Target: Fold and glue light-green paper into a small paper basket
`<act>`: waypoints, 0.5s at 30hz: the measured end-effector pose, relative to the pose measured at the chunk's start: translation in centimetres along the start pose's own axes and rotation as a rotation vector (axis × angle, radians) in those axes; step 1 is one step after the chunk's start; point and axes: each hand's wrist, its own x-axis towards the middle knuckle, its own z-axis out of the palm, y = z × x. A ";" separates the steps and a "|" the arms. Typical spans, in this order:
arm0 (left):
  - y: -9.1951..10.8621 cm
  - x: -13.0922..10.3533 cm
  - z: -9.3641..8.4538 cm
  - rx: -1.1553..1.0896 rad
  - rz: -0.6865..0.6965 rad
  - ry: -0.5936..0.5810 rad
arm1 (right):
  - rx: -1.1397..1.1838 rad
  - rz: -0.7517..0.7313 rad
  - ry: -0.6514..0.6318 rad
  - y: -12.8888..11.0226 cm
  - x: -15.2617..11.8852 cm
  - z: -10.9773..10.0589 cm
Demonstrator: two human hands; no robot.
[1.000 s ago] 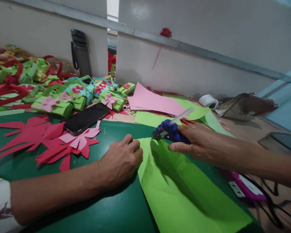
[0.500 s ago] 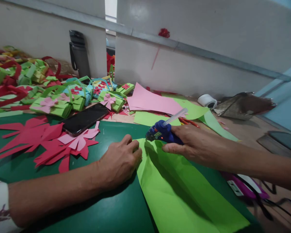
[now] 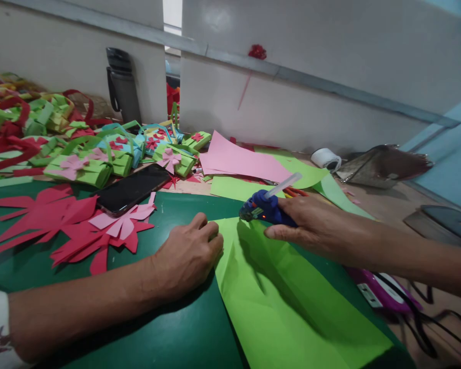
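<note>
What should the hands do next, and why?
Maybe slide the glue gun along the top edge of the green paper: the right hand holds it near that edge, while the left hand rests at the paper's corner.

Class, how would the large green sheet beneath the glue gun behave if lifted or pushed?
The green sheet would probably flop, as creases and ripples show in it. Its thin edge suggests it is light. Pushed, it might buckle along those creases.

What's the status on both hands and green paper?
Left hand at edge of green paper, grip hidden. Right hand holding blue glue gun at paper's far edge. Paper creased. Red cutouts, phone lie left, off the paper.
</note>
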 end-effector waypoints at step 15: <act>0.0 0.0 -0.1 0.009 0.002 0.007 | 0.000 -0.017 -0.013 -0.7 0.0 -0.1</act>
